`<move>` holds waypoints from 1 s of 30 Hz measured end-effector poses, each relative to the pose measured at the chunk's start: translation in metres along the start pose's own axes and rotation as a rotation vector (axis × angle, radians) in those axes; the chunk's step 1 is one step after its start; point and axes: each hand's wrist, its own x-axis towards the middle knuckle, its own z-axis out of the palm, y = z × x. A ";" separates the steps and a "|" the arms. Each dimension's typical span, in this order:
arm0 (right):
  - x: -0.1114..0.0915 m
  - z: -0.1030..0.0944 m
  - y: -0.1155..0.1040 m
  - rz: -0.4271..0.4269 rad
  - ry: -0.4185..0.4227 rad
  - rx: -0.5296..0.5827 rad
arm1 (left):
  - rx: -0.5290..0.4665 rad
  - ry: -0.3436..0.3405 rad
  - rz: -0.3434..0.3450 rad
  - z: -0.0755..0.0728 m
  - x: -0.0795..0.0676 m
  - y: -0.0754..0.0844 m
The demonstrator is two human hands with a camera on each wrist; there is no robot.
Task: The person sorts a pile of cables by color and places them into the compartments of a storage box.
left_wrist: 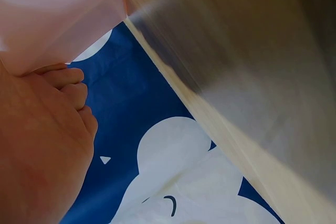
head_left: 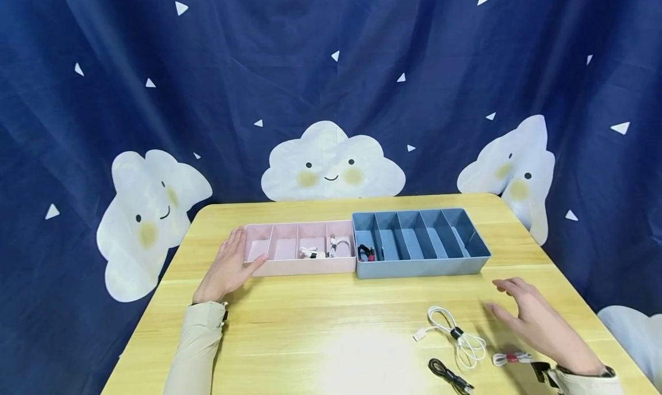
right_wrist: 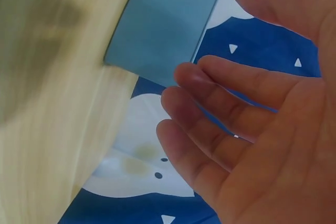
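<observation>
Box (head_left: 305, 267), pink (blue box (head_left: 424, 268) just beside), long axis left to right.

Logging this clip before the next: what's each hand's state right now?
Left hand: open, touching the pink tray.
Right hand: open, holding nothing, above the table.

A navy curtain (head_left: 310, 96) patterned with white triangles (head_left: 335, 56) and yellow-cheeked white clouds (head_left: 331, 159) backs a pale-yellow, wood-grained surface (head_left: 284, 309), with a pink compartment tray (head_left: 310, 267), a slate-blue divided box (head_left: 424, 268), a white cable (head_left: 464, 338) in a black tie (head_left: 456, 332), a white cord (head_left: 524, 357) in a red tie (head_left: 511, 357), a black cable (head_left: 449, 376) and cream sleeves (head_left: 193, 343).
</observation>
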 end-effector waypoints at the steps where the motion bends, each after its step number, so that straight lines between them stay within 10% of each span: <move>1: -0.002 0.001 0.000 0.006 0.001 0.000 | 0.000 0.000 0.001 0.000 0.000 0.000; 30: -0.026 0.023 0.000 0.040 -0.005 0.018 | 0.003 0.004 0.002 0.003 0.002 -0.002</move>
